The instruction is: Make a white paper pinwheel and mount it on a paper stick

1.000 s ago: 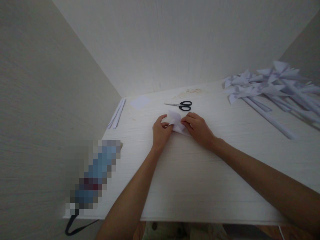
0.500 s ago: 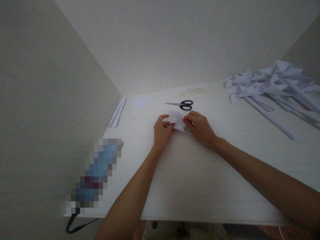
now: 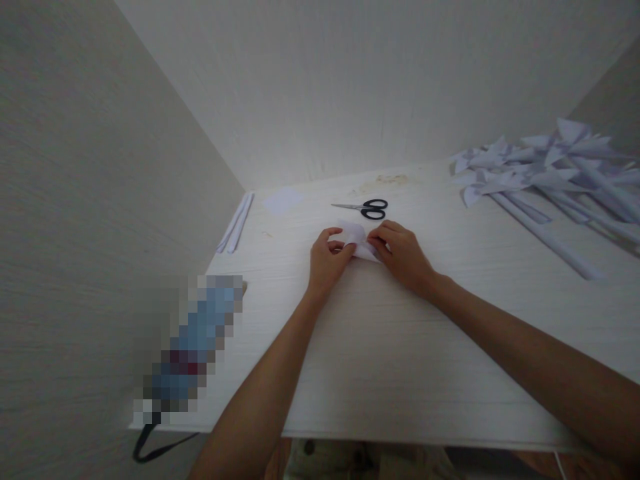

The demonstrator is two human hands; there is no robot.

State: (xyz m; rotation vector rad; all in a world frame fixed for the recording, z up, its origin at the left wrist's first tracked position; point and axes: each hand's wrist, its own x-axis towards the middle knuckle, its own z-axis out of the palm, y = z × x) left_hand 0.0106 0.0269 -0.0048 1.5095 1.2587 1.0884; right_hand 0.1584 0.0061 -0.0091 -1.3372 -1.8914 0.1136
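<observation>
Between my two hands is a piece of white paper [image 3: 355, 231], with curled, folded parts lifted off the table. My left hand [image 3: 327, 262] grips its left side, the thumb pressing on the near part and the index finger curved behind. Fingertips of my right hand [image 3: 403, 251] are pinched on the paper's right side, close to its middle. Just beyond the paper lies a pair of scissors [image 3: 374, 209] with black handles, its blades pointing left. Part of the paper is hidden under my fingers.
Several white paper pinwheels [image 3: 555, 177] on rolled paper sticks are heaped at the right. Rolled paper sticks [image 3: 236, 223] lie along the left wall, near a flat paper square [image 3: 283, 199]. A blurred blue object [image 3: 203, 340] with a black strap rests at the left edge.
My left thumb has moved slightly right over the paper, pressing a fold toward the middle. My right hand keeps its pinch almost in place.
</observation>
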